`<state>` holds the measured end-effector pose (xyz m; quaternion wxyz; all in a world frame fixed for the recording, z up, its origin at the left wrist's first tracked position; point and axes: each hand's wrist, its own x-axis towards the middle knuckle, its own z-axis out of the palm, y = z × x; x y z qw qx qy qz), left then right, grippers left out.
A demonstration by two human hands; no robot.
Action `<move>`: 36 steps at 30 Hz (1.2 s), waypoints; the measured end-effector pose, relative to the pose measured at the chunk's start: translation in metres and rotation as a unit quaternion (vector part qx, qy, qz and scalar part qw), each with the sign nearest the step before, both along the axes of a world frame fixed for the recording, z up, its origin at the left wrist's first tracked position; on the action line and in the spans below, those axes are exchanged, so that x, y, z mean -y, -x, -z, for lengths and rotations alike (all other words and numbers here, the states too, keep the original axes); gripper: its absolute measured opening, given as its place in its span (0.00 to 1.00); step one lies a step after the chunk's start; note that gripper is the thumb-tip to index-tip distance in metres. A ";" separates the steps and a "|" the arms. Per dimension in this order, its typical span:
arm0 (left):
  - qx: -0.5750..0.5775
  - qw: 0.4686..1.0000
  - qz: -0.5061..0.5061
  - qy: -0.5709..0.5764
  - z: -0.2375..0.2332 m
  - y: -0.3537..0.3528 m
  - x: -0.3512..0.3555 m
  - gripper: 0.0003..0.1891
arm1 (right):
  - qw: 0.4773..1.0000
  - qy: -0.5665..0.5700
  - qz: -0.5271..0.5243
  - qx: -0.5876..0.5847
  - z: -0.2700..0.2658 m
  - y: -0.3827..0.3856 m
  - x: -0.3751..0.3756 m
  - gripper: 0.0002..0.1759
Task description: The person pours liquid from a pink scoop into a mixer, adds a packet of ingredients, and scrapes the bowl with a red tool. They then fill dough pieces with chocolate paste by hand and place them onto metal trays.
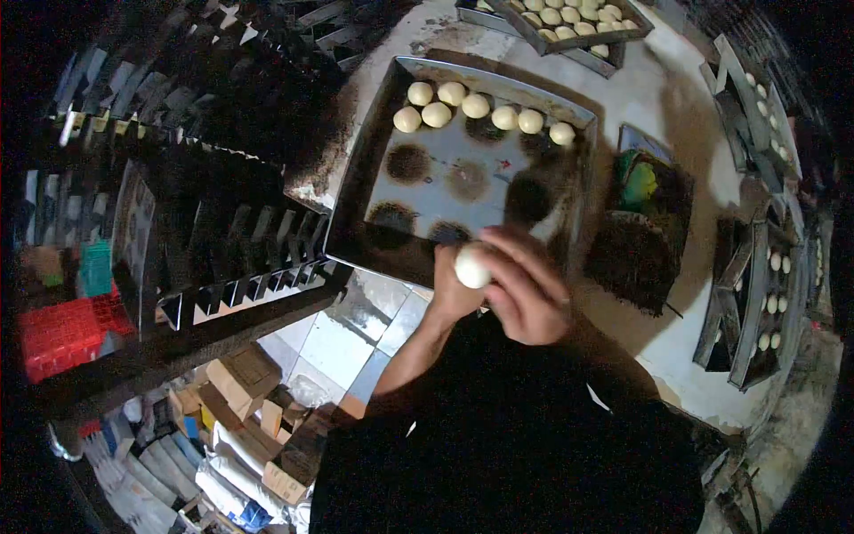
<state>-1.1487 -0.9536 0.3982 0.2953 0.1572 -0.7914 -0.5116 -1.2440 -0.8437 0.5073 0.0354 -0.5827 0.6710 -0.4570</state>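
Note:
A smooth, pale dough ball sits at the top of my left hand, whose fingers are closed around it. My right hand is right beside the ball, its slightly blurred fingers apart and curved toward it. Whether those fingertips press on the ball cannot be made out. Just beyond both hands lies a large, dark-rimmed square baking tray. Along its far side rest several dough balls in an uneven row, doubled at the left end. Dark round marks dot the tray's bare bottom.
More trays of dough balls are stacked at the far end of the pale table. Others lean along the right. A dark object with a green patch lies beside the tray. Left are dark racks, a red crate and cardboard boxes.

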 end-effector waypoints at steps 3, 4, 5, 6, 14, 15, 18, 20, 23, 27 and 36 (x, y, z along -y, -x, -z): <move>0.113 0.977 0.042 -0.175 0.017 -0.009 0.019 0.09 | 0.997 -0.018 -0.057 -0.040 0.058 -0.014 0.035 0.18; 0.116 0.970 0.083 -0.198 0.018 -0.015 0.028 0.11 | 0.999 0.002 -0.038 0.004 0.078 -0.017 0.039 0.16; 0.120 0.960 0.123 -0.221 0.018 -0.020 0.037 0.14 | 0.995 -0.034 -0.035 0.084 0.089 -0.014 0.044 0.15; 0.107 0.950 0.127 -0.266 0.017 -0.023 0.047 0.17 | 0.984 -0.070 -0.029 0.163 0.097 -0.007 0.051 0.14; 0.041 0.948 -0.103 -0.298 -0.023 -0.059 0.146 0.21 | 0.960 -0.217 0.070 -0.160 0.180 0.051 0.115 0.37; 0.062 0.944 -0.122 -0.301 -0.022 -0.063 0.156 0.19 | 0.957 -0.223 0.068 -0.175 0.180 0.051 0.115 0.40; 0.026 0.958 -0.106 -0.265 0.004 -0.029 0.174 0.24 | 0.961 -0.212 0.014 -0.180 0.166 0.057 0.111 0.41; 0.101 0.959 -0.091 -0.248 0.021 0.023 0.182 0.20 | 0.960 -0.216 0.014 -0.177 0.135 0.062 0.107 0.38; 0.202 0.954 -0.177 0.130 0.134 0.090 0.231 0.21 | 0.973 -0.152 0.106 -0.139 0.077 0.041 0.096 0.32; 0.253 0.910 -0.202 0.259 0.131 0.120 0.244 0.25 | 0.993 -0.066 0.098 0.008 0.077 0.041 0.037 0.25; -0.016 0.993 0.069 -0.093 -0.050 0.112 -0.061 0.31 | 0.821 -0.051 0.087 0.562 0.072 0.104 -0.098 0.22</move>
